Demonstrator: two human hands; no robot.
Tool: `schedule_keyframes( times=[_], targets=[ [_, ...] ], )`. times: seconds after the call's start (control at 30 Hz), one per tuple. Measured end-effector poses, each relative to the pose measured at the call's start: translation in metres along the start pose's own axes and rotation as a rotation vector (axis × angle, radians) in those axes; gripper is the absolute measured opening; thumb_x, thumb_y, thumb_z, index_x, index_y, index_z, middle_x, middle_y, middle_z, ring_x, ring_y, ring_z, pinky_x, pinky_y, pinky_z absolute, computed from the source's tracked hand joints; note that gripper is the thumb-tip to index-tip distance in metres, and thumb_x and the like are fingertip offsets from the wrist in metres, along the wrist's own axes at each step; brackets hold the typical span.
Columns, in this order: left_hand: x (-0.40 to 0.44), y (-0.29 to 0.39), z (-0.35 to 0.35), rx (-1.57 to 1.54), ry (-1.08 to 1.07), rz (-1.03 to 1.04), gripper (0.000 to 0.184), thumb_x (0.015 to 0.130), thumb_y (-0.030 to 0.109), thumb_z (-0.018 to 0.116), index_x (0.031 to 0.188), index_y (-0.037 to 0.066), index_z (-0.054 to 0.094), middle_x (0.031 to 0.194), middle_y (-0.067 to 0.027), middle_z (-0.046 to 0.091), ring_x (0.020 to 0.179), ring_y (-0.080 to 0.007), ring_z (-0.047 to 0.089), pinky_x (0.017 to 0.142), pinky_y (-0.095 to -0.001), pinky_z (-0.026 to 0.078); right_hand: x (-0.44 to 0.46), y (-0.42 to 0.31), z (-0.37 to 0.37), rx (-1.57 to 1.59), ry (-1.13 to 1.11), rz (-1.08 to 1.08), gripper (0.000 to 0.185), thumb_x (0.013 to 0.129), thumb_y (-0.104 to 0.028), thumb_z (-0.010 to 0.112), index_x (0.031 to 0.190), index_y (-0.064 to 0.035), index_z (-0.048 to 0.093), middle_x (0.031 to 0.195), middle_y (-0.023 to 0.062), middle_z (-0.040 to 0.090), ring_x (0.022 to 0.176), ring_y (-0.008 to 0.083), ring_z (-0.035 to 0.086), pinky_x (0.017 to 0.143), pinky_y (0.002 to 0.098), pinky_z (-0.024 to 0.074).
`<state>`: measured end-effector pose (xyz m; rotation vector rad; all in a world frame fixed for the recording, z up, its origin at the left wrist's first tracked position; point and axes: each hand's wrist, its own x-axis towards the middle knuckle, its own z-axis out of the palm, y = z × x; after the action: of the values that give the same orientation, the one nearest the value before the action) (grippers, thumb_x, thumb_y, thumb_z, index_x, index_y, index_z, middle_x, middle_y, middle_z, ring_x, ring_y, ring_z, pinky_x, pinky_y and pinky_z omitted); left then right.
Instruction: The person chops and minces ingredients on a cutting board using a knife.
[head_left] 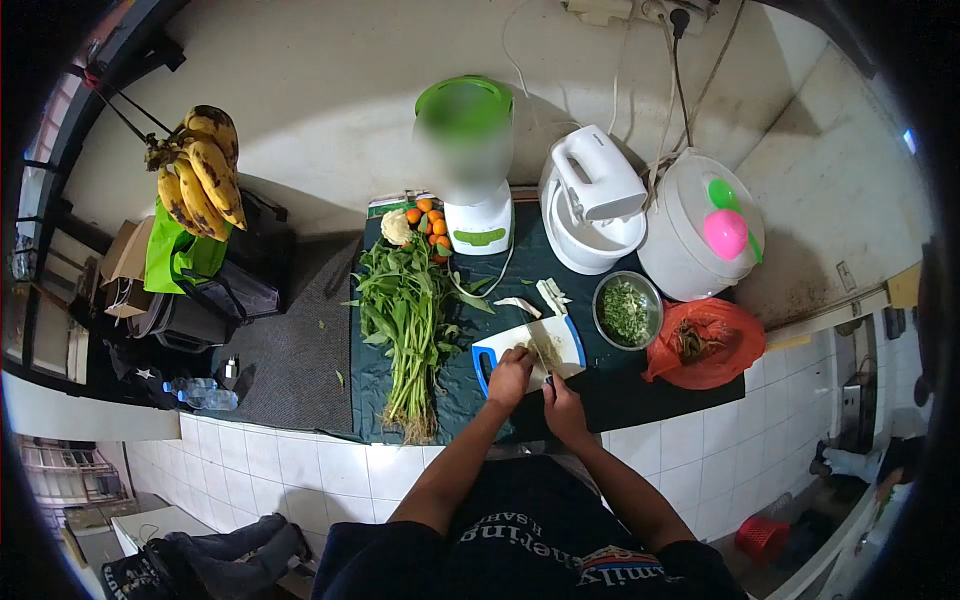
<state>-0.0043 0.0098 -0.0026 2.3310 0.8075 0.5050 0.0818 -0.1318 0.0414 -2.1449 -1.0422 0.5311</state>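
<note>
One metal bowl (655, 300) of chopped greens (624, 314), right hand (564, 408) grasping knife (544, 362), left hand (512, 378) on board (570, 342), hold unclear

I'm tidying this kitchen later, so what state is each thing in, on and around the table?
Knife, gripped in the right hand, blade over the board
Cutting board, flat
Steel bowl, holding chopped greens
Leafy bunch, whole, roots attached
Red bag, open, brownish bits inside
Mixer, mounted above its white bowl
Blender, upright, contents blurred
Bananas, hanging, yellow with dark patches
</note>
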Motion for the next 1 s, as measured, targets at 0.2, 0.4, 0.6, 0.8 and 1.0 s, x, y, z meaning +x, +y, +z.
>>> schedule_keyframes(
  times=[0.2,0.4,0.6,0.8,1.0],
  targets=[
    [0.003,0.002,-0.005,-0.036,-0.023,-0.013,0.026,0.088,0.006,0.063,0.112,0.008,0.072,0.109,-0.0113,0.066,0.105,-0.0346,0.064,0.089,-0.0442,0.056,0.014,0.008,0.007,-0.047,-0.039,-0.012,0.041,0.105,-0.026,0.053,0.136,0.0015,0.057,0.101,0.0300,0.070,0.094,0.0491,0.067,0.081,0.0557,0.0525],
    [0.003,0.001,-0.002,-0.069,-0.022,-0.053,0.022,0.088,0.007,0.064,0.109,0.006,0.073,0.109,-0.0137,0.068,0.106,-0.0368,0.064,0.092,-0.0459,0.054,0.014,0.007,0.008,-0.076,0.053,-0.129,0.039,0.105,-0.024,0.056,0.133,0.0038,0.057,0.097,0.0300,0.070,0.090,0.0489,0.067,0.079,0.0555,0.0525],
    [0.001,-0.003,0.002,-0.052,0.010,-0.030,0.024,0.086,0.006,0.067,0.109,0.009,0.074,0.108,-0.0115,0.066,0.104,-0.0355,0.063,0.089,-0.0454,0.055,0.000,0.005,0.002,-0.021,0.037,-0.106,0.038,0.104,-0.023,0.057,0.131,0.0040,0.059,0.098,0.0300,0.070,0.090,0.0492,0.068,0.078,0.0548,0.0534],
    [0.002,-0.003,0.002,-0.072,0.006,-0.032,0.022,0.086,0.005,0.067,0.107,0.007,0.073,0.108,-0.0120,0.066,0.104,-0.0356,0.064,0.088,-0.0459,0.055,0.005,0.002,0.006,-0.051,0.035,-0.056,0.040,0.104,-0.025,0.056,0.133,0.0021,0.059,0.098,0.0304,0.070,0.090,0.0484,0.068,0.079,0.0548,0.0544],
    [0.000,0.000,-0.002,-0.040,-0.019,-0.038,0.021,0.086,0.005,0.066,0.106,0.007,0.072,0.108,-0.0128,0.066,0.103,-0.0366,0.064,0.088,-0.0470,0.055,0.024,0.000,0.010,-0.126,0.000,-0.027,0.042,0.105,-0.027,0.054,0.134,0.0023,0.058,0.099,0.0306,0.070,0.091,0.0501,0.067,0.081,0.0561,0.0529]
  ],
)
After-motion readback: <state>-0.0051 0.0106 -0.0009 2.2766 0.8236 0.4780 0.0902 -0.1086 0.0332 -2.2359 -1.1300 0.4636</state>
